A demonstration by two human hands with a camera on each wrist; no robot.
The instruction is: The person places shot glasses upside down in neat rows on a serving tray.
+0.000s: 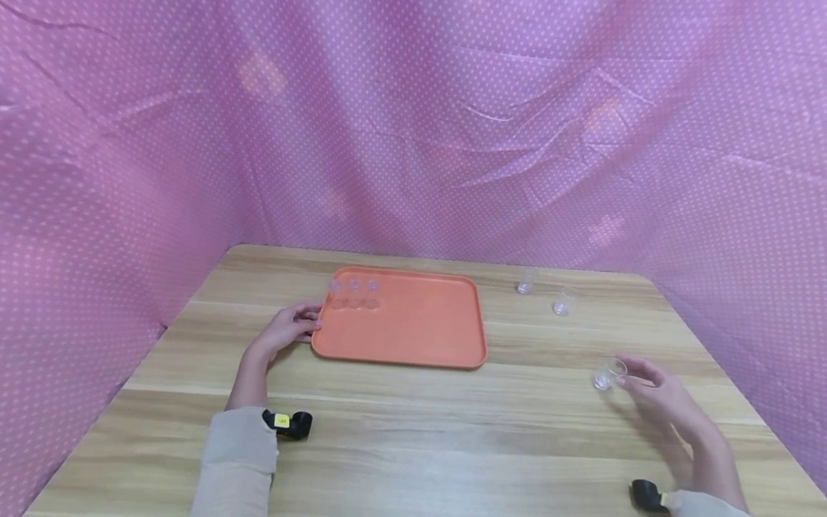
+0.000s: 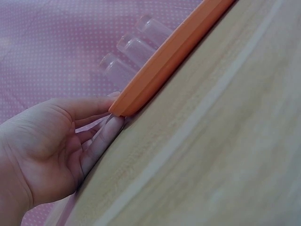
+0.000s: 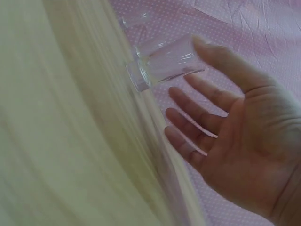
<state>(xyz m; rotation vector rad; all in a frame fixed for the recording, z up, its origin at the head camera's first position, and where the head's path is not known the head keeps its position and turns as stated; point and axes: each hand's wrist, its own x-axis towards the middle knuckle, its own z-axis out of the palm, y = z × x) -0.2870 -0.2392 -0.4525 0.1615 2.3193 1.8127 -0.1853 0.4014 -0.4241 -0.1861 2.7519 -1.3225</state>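
Observation:
My left hand pinches the left edge of an orange tray, thumb and fingers on either side of its rim in the left wrist view. Three small clear glasses stand in a row at the tray's far left corner; they appear upside down. To the right, a clear shot glass stands on the wooden table. Around its rim are the thumb and index finger of my right hand. The other fingers of that hand are spread loosely, away from the glass, in the right wrist view.
Two more clear glasses stand right of the tray, one farther back and one nearer. The wooden table is bordered by a pink dotted cloth at the back and sides. Each wrist wears a black camera.

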